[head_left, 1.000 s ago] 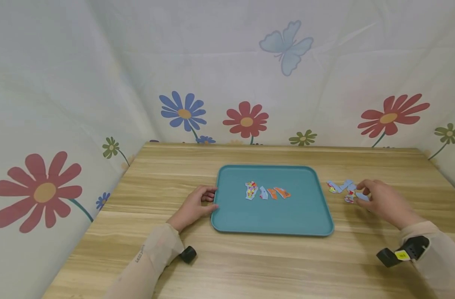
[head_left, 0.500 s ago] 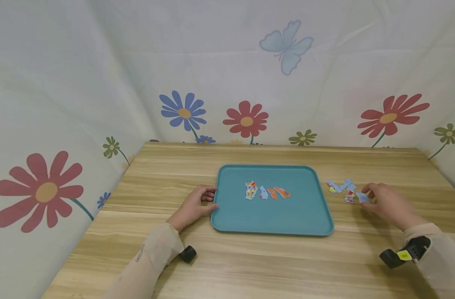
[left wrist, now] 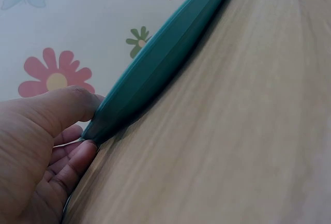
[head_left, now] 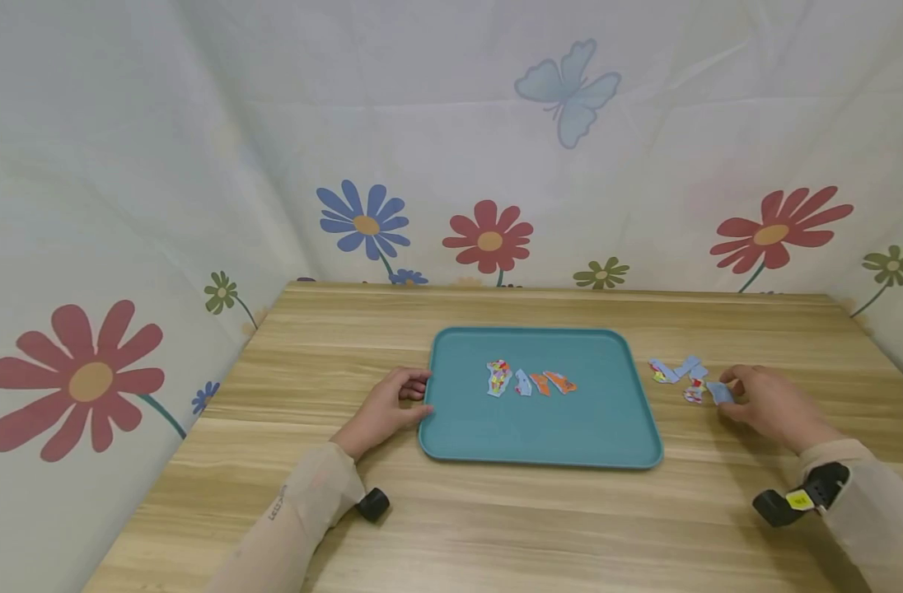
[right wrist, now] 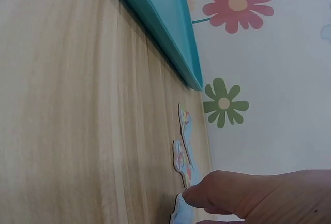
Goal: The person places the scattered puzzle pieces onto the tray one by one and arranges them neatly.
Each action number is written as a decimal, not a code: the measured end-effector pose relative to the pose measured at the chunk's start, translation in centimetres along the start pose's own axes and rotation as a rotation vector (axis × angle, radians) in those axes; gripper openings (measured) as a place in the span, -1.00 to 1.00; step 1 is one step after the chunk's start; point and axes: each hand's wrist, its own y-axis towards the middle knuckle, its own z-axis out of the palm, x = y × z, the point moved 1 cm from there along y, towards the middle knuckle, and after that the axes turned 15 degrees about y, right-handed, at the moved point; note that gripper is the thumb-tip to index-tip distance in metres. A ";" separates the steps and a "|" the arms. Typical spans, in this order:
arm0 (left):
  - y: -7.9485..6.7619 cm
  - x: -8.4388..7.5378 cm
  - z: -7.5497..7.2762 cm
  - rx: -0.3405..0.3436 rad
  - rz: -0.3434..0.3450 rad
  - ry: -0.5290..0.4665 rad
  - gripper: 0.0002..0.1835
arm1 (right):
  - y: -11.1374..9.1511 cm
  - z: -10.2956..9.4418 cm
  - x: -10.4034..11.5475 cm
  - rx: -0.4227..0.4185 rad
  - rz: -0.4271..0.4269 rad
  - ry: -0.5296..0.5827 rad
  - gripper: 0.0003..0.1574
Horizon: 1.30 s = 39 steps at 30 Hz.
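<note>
At the left edge of a teal tray (head_left: 540,436), my left hand (head_left: 385,408) holds the rim; the left wrist view shows the thumb over the rim (left wrist: 155,66) and the fingers low beside it. To the tray's right, my right hand (head_left: 774,403) pinches a plain light-blue puzzle piece (head_left: 720,394) between thumb and forefinger, down at the tabletop. The right wrist view shows that piece (right wrist: 182,211) partly hidden under the finger. Just left of it lie several loose puzzle pieces (head_left: 666,371), blue with red and yellow patches.
On the tray a row holds a multicoloured piece (head_left: 499,379), a narrow blue piece (head_left: 523,383) and two orange pieces (head_left: 559,382). The wooden table (head_left: 540,527) ends at a flower-printed cloth backdrop (head_left: 422,123).
My right hand has shifted slightly right, drawing the light-blue piece a little apart from the other loose pieces. The left hand and the tray stay where they were.
</note>
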 end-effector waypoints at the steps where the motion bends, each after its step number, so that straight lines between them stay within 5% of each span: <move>1: 0.0 0.0 0.0 -0.001 0.002 -0.001 -0.42 | 0.1 0.0 -0.1 0.002 0.002 0.000 -0.45; 39: -0.1 -0.2 -0.1 0.004 0.003 -0.002 -0.42 | 0.8 0.0 -0.3 0.042 0.061 -0.012 -0.40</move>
